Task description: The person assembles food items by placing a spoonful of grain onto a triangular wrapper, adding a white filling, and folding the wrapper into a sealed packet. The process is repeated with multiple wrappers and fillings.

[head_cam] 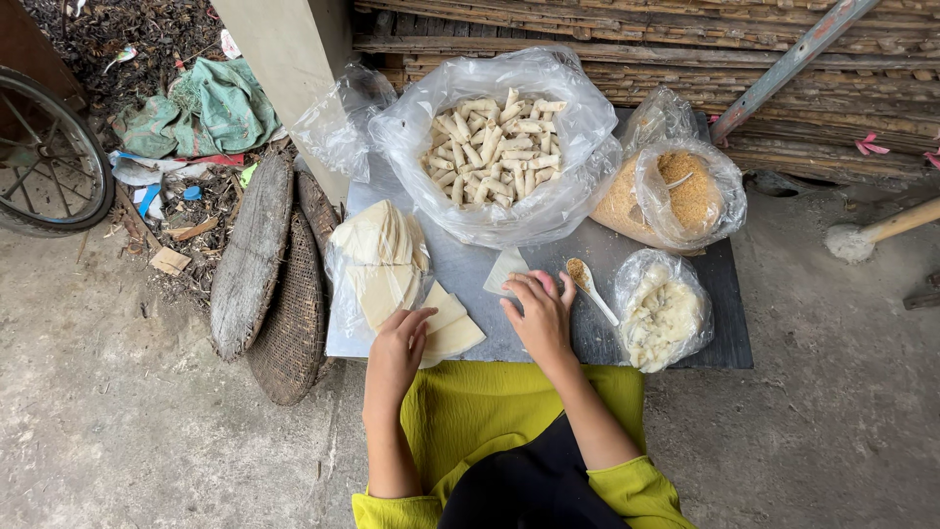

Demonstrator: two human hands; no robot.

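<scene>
My left hand [399, 345] rests on a stack of pale thin wrapper sheets [452, 328] at the near edge of a grey board [470, 269]. Its fingers are curled on the top sheet. My right hand [540, 312] lies flat with fingers spread, pressing on a single wrapper sheet [504, 266] laid on the board. A white spoon [590, 286] with brownish filling lies just right of that hand. More wrappers sit in a clear bag [380, 257] to the left.
A large clear bag of rolled pale sticks [497, 145] stands at the back. A bag of brown crumbs [676, 194] and a bag of whitish filling [661, 313] sit at right. Woven trays [279, 284] lean at left. A bicycle wheel [44, 157] is far left.
</scene>
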